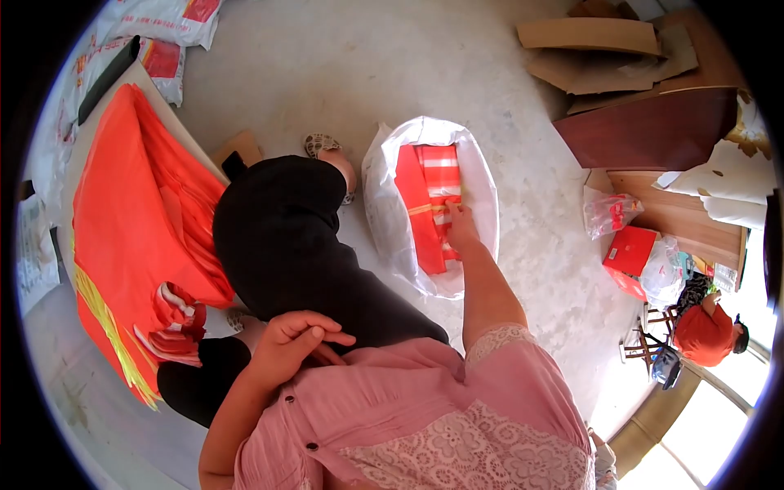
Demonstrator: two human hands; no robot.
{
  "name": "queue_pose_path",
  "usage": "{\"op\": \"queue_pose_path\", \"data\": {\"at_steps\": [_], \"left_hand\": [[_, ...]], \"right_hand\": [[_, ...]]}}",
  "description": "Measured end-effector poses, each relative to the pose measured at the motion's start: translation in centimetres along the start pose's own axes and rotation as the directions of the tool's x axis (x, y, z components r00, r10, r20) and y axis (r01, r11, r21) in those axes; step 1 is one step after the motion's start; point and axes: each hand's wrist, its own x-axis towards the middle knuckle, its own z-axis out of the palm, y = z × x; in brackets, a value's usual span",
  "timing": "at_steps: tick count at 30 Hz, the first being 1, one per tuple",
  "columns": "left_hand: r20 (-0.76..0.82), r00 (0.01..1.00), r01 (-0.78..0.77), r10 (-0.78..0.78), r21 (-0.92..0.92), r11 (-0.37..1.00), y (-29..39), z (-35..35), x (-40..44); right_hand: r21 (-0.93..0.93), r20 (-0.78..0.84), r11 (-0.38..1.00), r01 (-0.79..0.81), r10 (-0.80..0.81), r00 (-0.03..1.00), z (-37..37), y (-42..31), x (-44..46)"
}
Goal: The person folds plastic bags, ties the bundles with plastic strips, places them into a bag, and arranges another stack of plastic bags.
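My right hand (461, 229) reaches down into an upright white woven sack (392, 261) on the floor. Its fingers are closed on a red-and-white striped folded cloth bundle (441, 167). Next to that in the sack is a plain red folded part (412, 212), with a thin yellow band across it. Over my lap, my left hand (298, 343) holds nothing, its fingers loosely stretched and slightly bent. To my left lies a big heap of red cloth (122, 188). Yellow strips (106, 331) rest along its near edge, and a crumpled red-and-white piece (175, 318) lies by my knee.
White printed sacks (175, 24) stand at the upper left. Flattened cardboard (588, 37) leans over a reddish-brown wooden cabinet (645, 131) at the upper right. Farther right are a red box (630, 251), plastic bags (663, 273) and a seated person in red (704, 335).
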Motion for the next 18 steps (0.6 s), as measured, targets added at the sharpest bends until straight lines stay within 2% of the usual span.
{"op": "queue_pose_path", "data": {"at_steps": [2, 4, 7, 10, 11, 13, 15, 18], "left_hand": [[0.000, 1.000, -0.001, 0.001, 0.009, 1.000, -0.1, 0.0, 0.0], [0.006, 1.000, -0.002, 0.002, 0.003, 1.000, -0.1, 0.0, -0.1], [0.014, 1.000, -0.020, 0.020, 0.011, 1.000, 0.0, 0.3, 0.1], [0.012, 1.000, -0.015, 0.015, 0.011, 1.000, 0.0, 0.4, 0.2], [0.014, 1.000, -0.008, 0.008, 0.011, 1.000, -0.1, 0.3, 0.2], [0.021, 1.000, -0.017, 0.016, 0.014, 1.000, -0.3, 0.1, 0.1], [0.020, 1.000, -0.014, 0.014, 0.019, 1.000, -0.2, 0.1, 0.1], [0.018, 1.000, 0.001, -0.002, 0.020, 1.000, 0.1, 0.3, 0.1]], "right_hand": [[-0.183, -0.017, 0.981, 0.068, -0.072, 0.997, 0.0, 0.4, 0.0], [-0.568, -0.003, 0.805, 0.171, -0.209, 0.978, 0.2, 0.4, -1.0], [-0.464, -0.082, 0.871, 0.165, -0.227, 0.970, 0.2, -3.2, -5.9], [-0.675, -0.032, 0.680, 0.287, -0.416, 0.909, 0.8, 0.6, -6.1], [-0.590, 0.023, 0.759, 0.275, -0.325, 0.945, 1.8, 6.9, -3.2], [-0.540, 0.227, 0.778, 0.322, -0.234, 0.945, 3.0, 11.7, -1.8], [-0.574, 0.492, 0.665, 0.478, -0.187, 0.850, 4.6, 8.4, -4.9], [-0.469, 0.492, 0.830, 0.301, -0.037, 0.870, 5.7, 1.2, -8.3]]}}
